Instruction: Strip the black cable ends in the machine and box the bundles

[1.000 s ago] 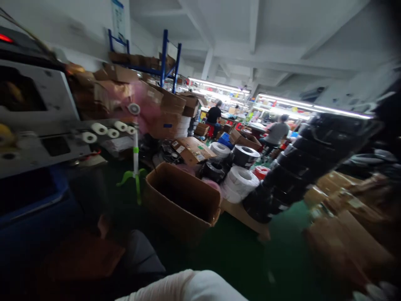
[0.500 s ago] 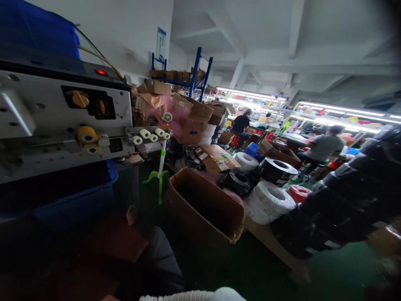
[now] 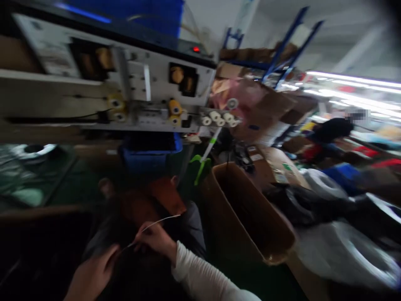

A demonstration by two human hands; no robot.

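A thin white wire (image 3: 166,218) stretches over my lap, its free tip pointing right. My right hand (image 3: 155,239), in a whitish sleeve, pinches it between closed fingers. Lower left, my left hand (image 3: 94,269) is curled, with the wire running down to its thumb; the fingertips are dim and partly hidden. Beneath the hands lies dark clothing, with a reddish-brown piece (image 3: 167,196) across the legs. In front stands a grey machine (image 3: 153,83) with yellow rollers (image 3: 174,109) and a black cable in it.
A blue bin (image 3: 147,159) stands under the machine. White guide rollers (image 3: 216,118) and a green-footed stand (image 3: 202,161) are at its right end. An open cardboard box (image 3: 247,213) is at my right, beside large wrapped coils (image 3: 354,246). A person (image 3: 333,129) sits farther back.
My view has swung left and down, bringing more of the machine into sight. Both hands and the white wire now show; before, just a whitish sleeve was visible at the bottom edge.
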